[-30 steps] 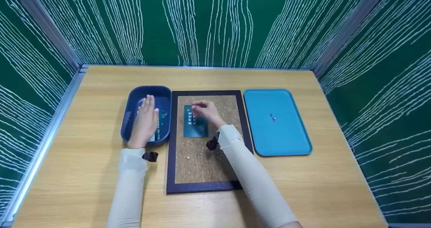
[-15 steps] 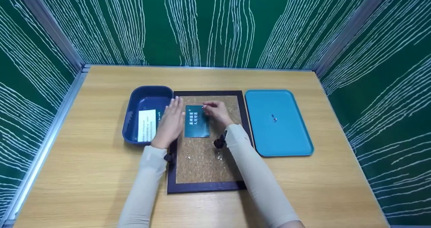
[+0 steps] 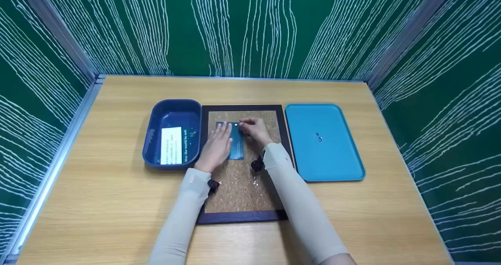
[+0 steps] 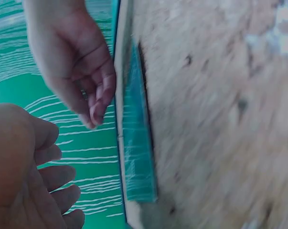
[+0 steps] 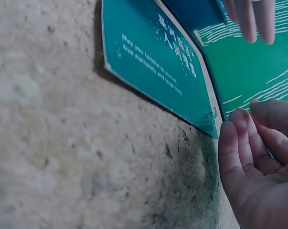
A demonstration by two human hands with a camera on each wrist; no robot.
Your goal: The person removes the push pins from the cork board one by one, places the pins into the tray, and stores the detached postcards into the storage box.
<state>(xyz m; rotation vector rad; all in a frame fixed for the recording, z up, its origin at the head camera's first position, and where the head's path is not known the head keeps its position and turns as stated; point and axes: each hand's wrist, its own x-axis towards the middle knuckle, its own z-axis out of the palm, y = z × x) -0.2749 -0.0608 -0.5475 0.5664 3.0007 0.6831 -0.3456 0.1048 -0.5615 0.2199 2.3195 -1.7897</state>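
In the head view, a teal card [image 3: 236, 149] with white writing lies on the cork board [image 3: 240, 196]. My left hand [image 3: 216, 147] is over the card's left side, its fingers straight. Whether they touch the card cannot be told. By the card's top right corner is my right hand [image 3: 254, 131], its fingers loosely curled. A small push pin [image 5: 213, 113] shows at that corner in the right wrist view, just apart from these fingertips. I see nothing between the right thumb and fingers.
A dark blue bin [image 3: 146, 149] on the left holds a white-and-teal card [image 3: 171, 145]. On the right a light blue tray [image 3: 328, 161] bears small pins [image 3: 319, 138]. Small clear bits [image 3: 255, 182] lie on the lower cork.
My left hand has come from above the bin rightwards to over the teal card. The right hand has shifted from the card's upper left to its top right corner.
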